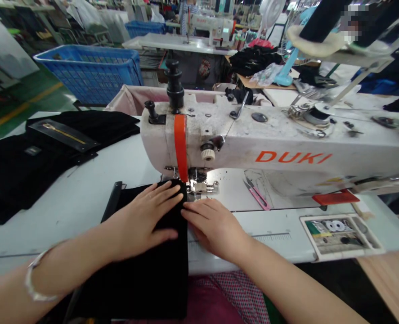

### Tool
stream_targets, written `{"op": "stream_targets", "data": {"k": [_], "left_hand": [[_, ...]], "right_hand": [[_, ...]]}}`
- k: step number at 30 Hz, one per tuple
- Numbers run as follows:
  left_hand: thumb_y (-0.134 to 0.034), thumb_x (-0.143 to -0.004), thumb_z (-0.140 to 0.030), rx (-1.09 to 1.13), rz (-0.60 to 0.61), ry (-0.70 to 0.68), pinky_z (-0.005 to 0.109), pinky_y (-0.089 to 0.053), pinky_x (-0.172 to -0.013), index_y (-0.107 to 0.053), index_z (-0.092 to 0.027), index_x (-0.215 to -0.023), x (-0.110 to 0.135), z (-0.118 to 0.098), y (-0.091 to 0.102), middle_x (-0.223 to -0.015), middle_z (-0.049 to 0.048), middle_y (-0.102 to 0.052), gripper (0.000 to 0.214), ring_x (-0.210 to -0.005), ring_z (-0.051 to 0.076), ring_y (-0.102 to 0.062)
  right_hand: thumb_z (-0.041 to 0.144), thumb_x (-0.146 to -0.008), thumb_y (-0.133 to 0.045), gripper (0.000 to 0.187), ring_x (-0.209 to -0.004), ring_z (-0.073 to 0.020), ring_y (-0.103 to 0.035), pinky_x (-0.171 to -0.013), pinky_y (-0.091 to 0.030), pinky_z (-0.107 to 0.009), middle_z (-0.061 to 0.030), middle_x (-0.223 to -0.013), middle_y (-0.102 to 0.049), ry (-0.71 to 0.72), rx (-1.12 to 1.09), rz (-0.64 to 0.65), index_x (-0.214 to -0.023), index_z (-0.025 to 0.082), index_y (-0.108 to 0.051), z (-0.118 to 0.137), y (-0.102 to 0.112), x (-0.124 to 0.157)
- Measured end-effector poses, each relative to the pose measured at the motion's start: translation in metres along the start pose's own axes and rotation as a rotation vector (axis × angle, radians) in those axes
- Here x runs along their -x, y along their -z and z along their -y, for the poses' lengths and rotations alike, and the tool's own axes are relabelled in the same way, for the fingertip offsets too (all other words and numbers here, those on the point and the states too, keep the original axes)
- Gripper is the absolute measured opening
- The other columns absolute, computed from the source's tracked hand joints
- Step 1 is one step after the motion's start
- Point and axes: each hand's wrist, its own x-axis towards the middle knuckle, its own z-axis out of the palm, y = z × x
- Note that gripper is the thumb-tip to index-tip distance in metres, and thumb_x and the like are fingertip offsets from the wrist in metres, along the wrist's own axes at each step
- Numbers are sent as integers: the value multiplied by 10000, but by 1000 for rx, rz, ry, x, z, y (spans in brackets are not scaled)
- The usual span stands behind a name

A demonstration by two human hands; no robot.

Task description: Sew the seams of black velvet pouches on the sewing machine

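Observation:
A black fabric piece lies on the white sewing table, its far edge under the presser foot of a white DUKI sewing machine. My left hand lies flat on the fabric, fingers stretched toward the needle. My right hand rests at the fabric's right edge, fingertips pressed against the edge just in front of the presser foot.
A stack of black fabric pieces with a zipper lies at the left. Pink thread snips lie under the machine arm, a small tray of parts at the right. A blue crate and other machines stand behind.

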Motion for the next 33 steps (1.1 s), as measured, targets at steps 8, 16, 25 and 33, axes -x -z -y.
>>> {"op": "stream_targets", "data": {"k": [8, 16, 25, 33], "left_hand": [[-445, -808, -79, -238, -74, -132, 490, -505, -1069, -414, -175, -1515, 86, -89, -32, -1588, 94, -404, 714, -1489, 314, -327], [-431, -952, -173, 161, -235, 193, 415, -494, -1096, -425, -312, -1502, 106, -86, -8, -1476, 34, -536, 568, -1316, 247, -545], [-445, -941, -151, -111, -126, 33, 443, -528, -941, -509, -232, -1453, 94, -99, -42, -1208, 97, -656, 523, -1081, 273, -612], [-464, -998, -95, 83, -172, -52, 345, -516, -980, -627, -231, -1278, 99, -107, -38, -1052, 19, -691, 352, -1014, 174, -628]], "right_hand": [[251, -1013, -444, 333, -622, -129, -547, -591, -375, -267, -12, -701, -645, -520, -431, 156, -714, 187, -577, 79, -2, 75], [425, -903, -624, 340, -566, -94, -439, -520, -309, -225, 46, -609, -491, -1003, -1187, 116, -677, 180, -557, 92, -37, 69], [494, -751, -775, 392, -559, -88, -462, -533, -349, -217, 37, -611, -551, -1060, -1372, 50, -633, 152, -625, 102, -45, 73], [481, -695, -830, 382, -553, -110, -560, -552, -420, -227, 29, -602, -609, -1135, -1433, 111, -660, 159, -627, 104, -40, 79]]}}
